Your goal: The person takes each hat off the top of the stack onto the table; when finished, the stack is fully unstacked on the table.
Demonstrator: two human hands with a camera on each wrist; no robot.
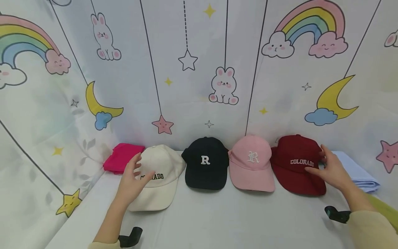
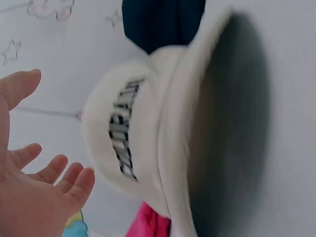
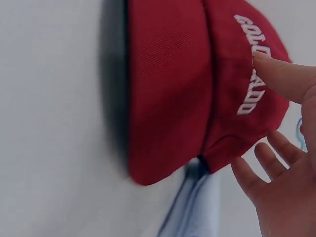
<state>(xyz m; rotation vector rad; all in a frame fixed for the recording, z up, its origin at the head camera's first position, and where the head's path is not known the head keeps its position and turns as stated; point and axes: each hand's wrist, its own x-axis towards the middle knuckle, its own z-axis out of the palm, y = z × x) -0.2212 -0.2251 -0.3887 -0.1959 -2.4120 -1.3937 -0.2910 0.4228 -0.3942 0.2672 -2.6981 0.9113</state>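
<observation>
Four caps would be too exact to dwell on: several caps stand in a row on the white surface. My left hand [image 1: 131, 181] is held at the left of a cream cap [image 1: 161, 157] with dark lettering, fingers spread and slightly bent; the left wrist view shows a gap between hand and cap. At the row's right end is a dark red cap [image 1: 295, 148] marked COLORADO. My right hand [image 1: 334, 171] hovers at its right side, thumb in front of the lettering, fingers apart; whether a fingertip touches it I cannot tell. Between them sit a black cap [image 1: 206, 176] and a pink cap [image 1: 251, 178].
Folded bright pink cloth [image 1: 122, 157] lies behind the cream cap. Light blue folded cloth [image 1: 357, 173] and a yellow-green cloth [image 1: 384, 209] lie at the right. A patterned curtain [image 1: 192, 90] rises behind the caps. The white table [image 1: 224, 221] extends in front.
</observation>
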